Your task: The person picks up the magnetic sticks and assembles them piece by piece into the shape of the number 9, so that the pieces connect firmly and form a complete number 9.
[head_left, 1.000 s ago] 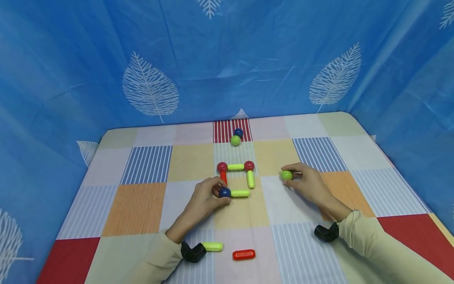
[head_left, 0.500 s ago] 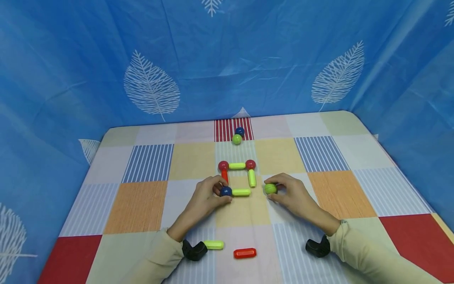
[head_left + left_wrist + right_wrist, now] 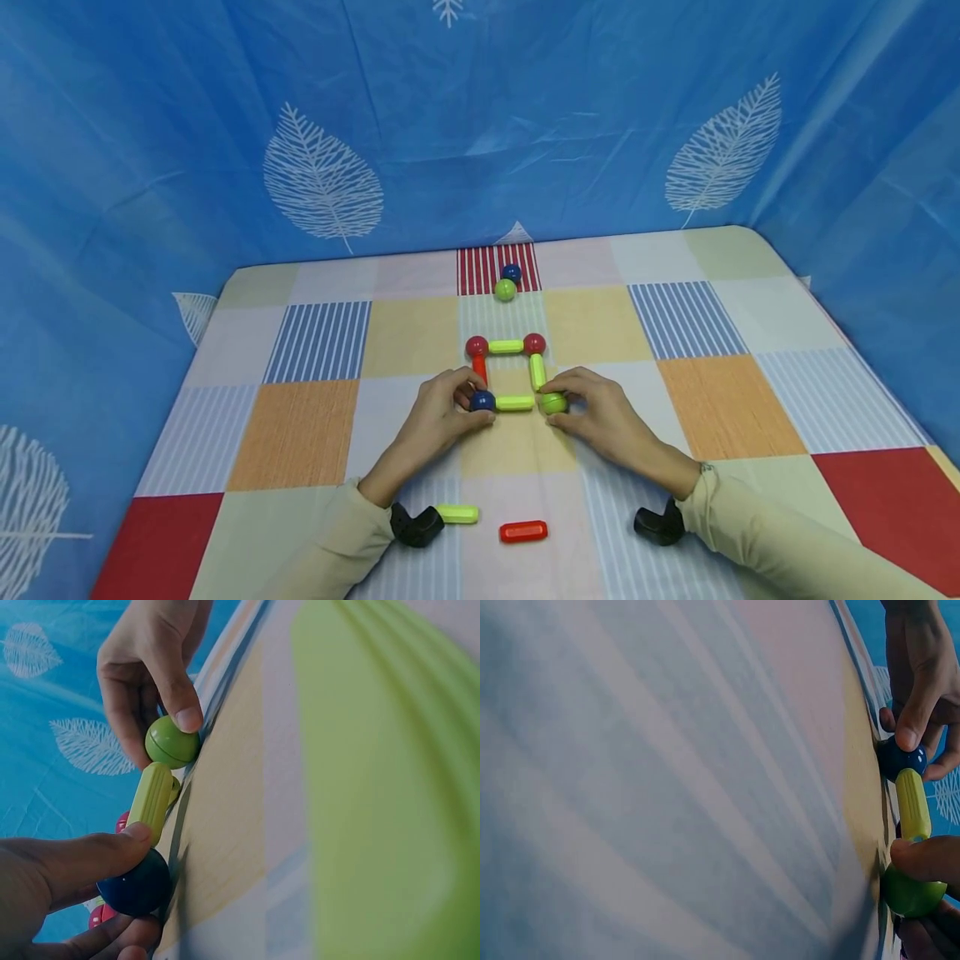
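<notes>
A: Where's the green ball [image 3: 553,404]?

B: Low over the table [image 3: 405,337], at the right end of the front rod [image 3: 515,403]. Right hand [image 3: 604,412] pinching it, thumb and fingers. Ball and rod touching? Can't tell.

A: Other end?

B: Blue ball [image 3: 482,401] against the rod, gripped by the left hand [image 3: 444,408].

A: How would you do this join well?

B: Pin the blue ball, bring the green one in level along the rod, fingertips off the meeting face. Mind the yellow side rod [image 3: 537,372]: its near end lies just beside the green ball, so a sideways knock could skew it.

A: Farther out?

B: Two red balls [image 3: 477,347] at the far corners, back rod [image 3: 506,347] between. Nearer the person, a loose red rod [image 3: 523,532].
</notes>
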`<state>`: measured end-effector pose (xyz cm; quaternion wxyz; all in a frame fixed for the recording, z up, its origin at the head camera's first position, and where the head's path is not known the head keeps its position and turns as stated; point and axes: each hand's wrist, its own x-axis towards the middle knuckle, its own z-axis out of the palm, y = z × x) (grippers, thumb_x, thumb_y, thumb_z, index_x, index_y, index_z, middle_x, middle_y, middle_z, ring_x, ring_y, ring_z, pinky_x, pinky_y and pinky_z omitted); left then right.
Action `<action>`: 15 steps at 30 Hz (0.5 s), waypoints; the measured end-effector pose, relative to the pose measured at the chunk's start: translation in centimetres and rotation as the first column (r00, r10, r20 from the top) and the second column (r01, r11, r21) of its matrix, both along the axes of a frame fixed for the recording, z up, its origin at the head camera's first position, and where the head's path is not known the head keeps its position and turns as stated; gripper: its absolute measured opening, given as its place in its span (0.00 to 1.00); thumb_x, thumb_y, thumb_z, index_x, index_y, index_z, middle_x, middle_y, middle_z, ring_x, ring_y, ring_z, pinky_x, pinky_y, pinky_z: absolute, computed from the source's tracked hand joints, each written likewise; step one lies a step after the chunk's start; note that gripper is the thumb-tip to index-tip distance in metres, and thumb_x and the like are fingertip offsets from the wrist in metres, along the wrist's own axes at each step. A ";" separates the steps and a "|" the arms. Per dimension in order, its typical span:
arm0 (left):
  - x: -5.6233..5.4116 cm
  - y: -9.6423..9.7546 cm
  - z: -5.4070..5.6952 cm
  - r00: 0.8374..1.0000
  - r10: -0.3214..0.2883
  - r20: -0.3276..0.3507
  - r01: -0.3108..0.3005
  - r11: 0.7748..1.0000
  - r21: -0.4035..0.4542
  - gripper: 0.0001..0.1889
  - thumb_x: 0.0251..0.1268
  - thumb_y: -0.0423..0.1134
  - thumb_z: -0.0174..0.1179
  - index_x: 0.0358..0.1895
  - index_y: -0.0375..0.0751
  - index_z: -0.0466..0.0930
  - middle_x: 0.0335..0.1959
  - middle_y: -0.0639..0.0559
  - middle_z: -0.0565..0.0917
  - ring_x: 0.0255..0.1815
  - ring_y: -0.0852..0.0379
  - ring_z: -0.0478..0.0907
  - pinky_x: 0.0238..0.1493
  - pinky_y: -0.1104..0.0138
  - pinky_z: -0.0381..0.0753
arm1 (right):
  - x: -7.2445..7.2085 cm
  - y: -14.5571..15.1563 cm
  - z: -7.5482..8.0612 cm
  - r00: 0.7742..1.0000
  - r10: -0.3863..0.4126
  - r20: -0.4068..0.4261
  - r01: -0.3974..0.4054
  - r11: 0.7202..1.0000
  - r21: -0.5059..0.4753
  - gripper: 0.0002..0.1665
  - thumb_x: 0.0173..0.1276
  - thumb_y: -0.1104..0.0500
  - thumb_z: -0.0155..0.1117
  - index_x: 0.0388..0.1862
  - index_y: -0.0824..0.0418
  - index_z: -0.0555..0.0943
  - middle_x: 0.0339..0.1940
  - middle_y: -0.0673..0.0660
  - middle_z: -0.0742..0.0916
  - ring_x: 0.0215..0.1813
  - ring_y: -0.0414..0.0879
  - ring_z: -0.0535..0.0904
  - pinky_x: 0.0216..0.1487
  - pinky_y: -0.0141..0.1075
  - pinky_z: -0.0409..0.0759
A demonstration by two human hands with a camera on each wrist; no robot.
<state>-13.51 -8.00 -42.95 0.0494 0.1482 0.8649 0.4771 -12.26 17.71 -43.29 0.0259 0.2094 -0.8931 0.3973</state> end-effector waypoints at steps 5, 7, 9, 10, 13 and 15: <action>-0.1 0.0 0.0 1.000 -0.002 -0.007 0.002 1.000 -0.008 0.16 0.48 0.35 0.77 0.40 0.42 0.82 0.32 0.51 0.79 0.33 0.55 0.77 0.33 0.66 0.76 | 0.0 -0.3 -0.1 0.999 0.000 -0.038 0.001 1.000 0.005 0.23 0.51 0.67 0.79 0.48 0.57 0.86 0.47 0.50 0.83 0.46 0.43 0.80 0.46 0.42 0.81; -0.2 0.0 0.0 1.000 -0.003 -0.011 0.003 1.000 -0.007 0.16 0.48 0.35 0.77 0.40 0.42 0.82 0.32 0.51 0.79 0.32 0.55 0.77 0.33 0.65 0.76 | -0.1 -0.4 -0.1 0.999 -0.005 -0.045 0.005 1.000 0.006 0.23 0.50 0.66 0.80 0.47 0.58 0.87 0.47 0.49 0.82 0.46 0.43 0.79 0.46 0.42 0.81; -0.2 0.0 0.0 1.000 -0.004 -0.012 0.004 1.000 -0.005 0.16 0.48 0.35 0.77 0.40 0.42 0.82 0.32 0.51 0.79 0.32 0.55 0.77 0.33 0.66 0.76 | -0.1 -0.5 -0.1 0.999 -0.006 -0.046 0.007 1.000 0.005 0.23 0.50 0.66 0.80 0.47 0.58 0.87 0.47 0.49 0.82 0.47 0.43 0.79 0.47 0.41 0.80; -0.2 0.0 0.0 1.000 -0.005 -0.013 0.005 1.000 -0.003 0.16 0.48 0.35 0.77 0.40 0.42 0.82 0.32 0.51 0.79 0.32 0.55 0.77 0.33 0.66 0.76 | -0.1 -0.6 -0.1 0.999 -0.005 -0.043 0.005 1.000 0.002 0.23 0.50 0.66 0.80 0.47 0.58 0.87 0.46 0.49 0.82 0.46 0.43 0.79 0.47 0.41 0.80; -0.2 -0.1 0.0 1.000 -0.010 -0.018 0.010 1.000 0.002 0.16 0.48 0.35 0.77 0.40 0.41 0.82 0.32 0.50 0.79 0.32 0.55 0.77 0.33 0.66 0.76 | -0.2 -0.8 -0.1 1.000 -0.002 -0.028 0.002 1.000 0.000 0.22 0.51 0.66 0.80 0.47 0.59 0.87 0.46 0.49 0.82 0.46 0.43 0.79 0.46 0.41 0.80; -0.2 -0.1 -0.1 1.000 -0.014 -0.022 0.014 1.000 0.002 0.16 0.49 0.35 0.77 0.41 0.41 0.82 0.32 0.50 0.79 0.32 0.55 0.77 0.33 0.66 0.76 | -0.2 -0.9 -0.1 1.000 -0.002 -0.020 0.002 1.000 0.004 0.22 0.51 0.65 0.80 0.47 0.59 0.87 0.46 0.49 0.82 0.46 0.43 0.79 0.46 0.42 0.80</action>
